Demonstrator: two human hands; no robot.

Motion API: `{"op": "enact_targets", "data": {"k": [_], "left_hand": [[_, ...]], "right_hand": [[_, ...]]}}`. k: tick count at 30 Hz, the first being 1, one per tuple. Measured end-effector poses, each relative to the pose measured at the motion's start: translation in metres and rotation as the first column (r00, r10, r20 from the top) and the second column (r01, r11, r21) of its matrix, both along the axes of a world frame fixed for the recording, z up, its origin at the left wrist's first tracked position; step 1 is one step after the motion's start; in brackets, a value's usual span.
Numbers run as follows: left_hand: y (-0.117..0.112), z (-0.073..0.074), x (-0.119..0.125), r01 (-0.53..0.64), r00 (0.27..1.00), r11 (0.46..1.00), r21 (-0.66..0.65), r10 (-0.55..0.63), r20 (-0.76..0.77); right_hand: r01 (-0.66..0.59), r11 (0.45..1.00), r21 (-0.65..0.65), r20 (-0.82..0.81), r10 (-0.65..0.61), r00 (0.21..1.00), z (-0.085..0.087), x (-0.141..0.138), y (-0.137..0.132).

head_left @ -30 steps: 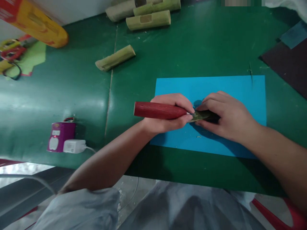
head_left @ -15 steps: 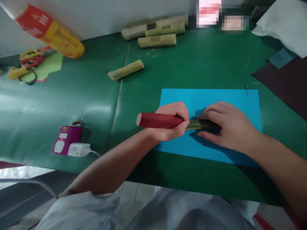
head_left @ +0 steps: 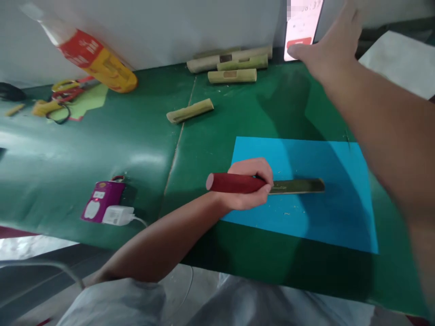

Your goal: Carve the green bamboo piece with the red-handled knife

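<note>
My left hand (head_left: 251,183) is closed round the thick red handle (head_left: 234,183) of a tool; its working end is hidden by my fingers. The hand rests at the left end of a dark green bamboo strip (head_left: 299,186), which lies flat on a blue sheet (head_left: 343,172) with small shavings about it. At the upper right my right hand (head_left: 335,47) is stretched out with the thumb apart from the fingers. That thumb is at the lower part of the lit screen of a phone (head_left: 301,29) leaning on the wall. Some of its fingertips reach the picture's top edge.
Several bamboo pieces (head_left: 233,76) lie along the wall, and one bamboo piece (head_left: 190,111) lies nearer. At left are a leaning bottle (head_left: 98,61), scissors (head_left: 68,93) and a purple box (head_left: 105,199) with a white plug (head_left: 118,215) and cable. White material (head_left: 401,59) lies at right.
My right hand has left the bamboo strip and moved up and away to the phone. My left hand still grips the red handle at the strip. The view has shifted slightly.
</note>
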State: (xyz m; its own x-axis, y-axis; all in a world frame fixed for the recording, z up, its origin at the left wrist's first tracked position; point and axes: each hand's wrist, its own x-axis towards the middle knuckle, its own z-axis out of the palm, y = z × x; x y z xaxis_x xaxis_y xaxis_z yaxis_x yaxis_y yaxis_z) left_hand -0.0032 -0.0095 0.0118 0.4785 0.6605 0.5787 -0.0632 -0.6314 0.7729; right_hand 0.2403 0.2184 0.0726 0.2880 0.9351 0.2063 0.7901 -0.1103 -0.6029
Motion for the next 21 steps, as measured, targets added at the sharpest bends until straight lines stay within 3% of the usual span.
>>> {"op": "enact_targets", "data": {"k": [2, 4, 9, 14, 18, 19, 21], "left_hand": [[-0.003, 0.001, 0.002, -0.001, 1.000, 1.000, -0.016, 0.001, 0.007], [-0.005, 0.001, 0.004, -0.005, 1.000, 1.000, -0.015, 0.006, 0.028], [-0.007, 0.000, 0.008, -0.031, 0.999, 0.999, -0.011, 0.032, 0.038], [-0.007, 0.000, 0.010, -0.041, 0.997, 0.999, -0.027, 0.042, 0.060], [-0.008, 0.001, 0.011, -0.030, 0.997, 0.999, -0.016, 0.031, 0.069], [-0.008, 0.001, 0.011, -0.029, 0.997, 0.999, -0.018, 0.030, 0.069], [-0.007, 0.002, 0.011, -0.028, 0.997, 0.999, -0.023, 0.030, 0.068]], "right_hand": [[0.134, 0.988, -0.079, -0.051, -0.139, 0.989, -0.002, -0.016, 0.033], [0.194, 0.978, -0.076, -0.064, -0.199, 0.978, -0.002, -0.026, 0.054], [0.211, 0.977, -0.005, -0.098, -0.211, 0.973, -0.001, -0.039, 0.087], [0.190, 0.982, 0.007, -0.122, -0.188, 0.975, 0.002, -0.052, 0.099], [0.146, 0.989, 0.039, -0.051, -0.144, 0.988, 0.003, -0.044, 0.096], [-0.030, 0.996, 0.086, 0.045, 0.026, 0.999, 0.002, -0.040, 0.098], [-0.391, 0.905, 0.169, 0.193, 0.358, 0.913, 0.000, -0.034, 0.109]]}}
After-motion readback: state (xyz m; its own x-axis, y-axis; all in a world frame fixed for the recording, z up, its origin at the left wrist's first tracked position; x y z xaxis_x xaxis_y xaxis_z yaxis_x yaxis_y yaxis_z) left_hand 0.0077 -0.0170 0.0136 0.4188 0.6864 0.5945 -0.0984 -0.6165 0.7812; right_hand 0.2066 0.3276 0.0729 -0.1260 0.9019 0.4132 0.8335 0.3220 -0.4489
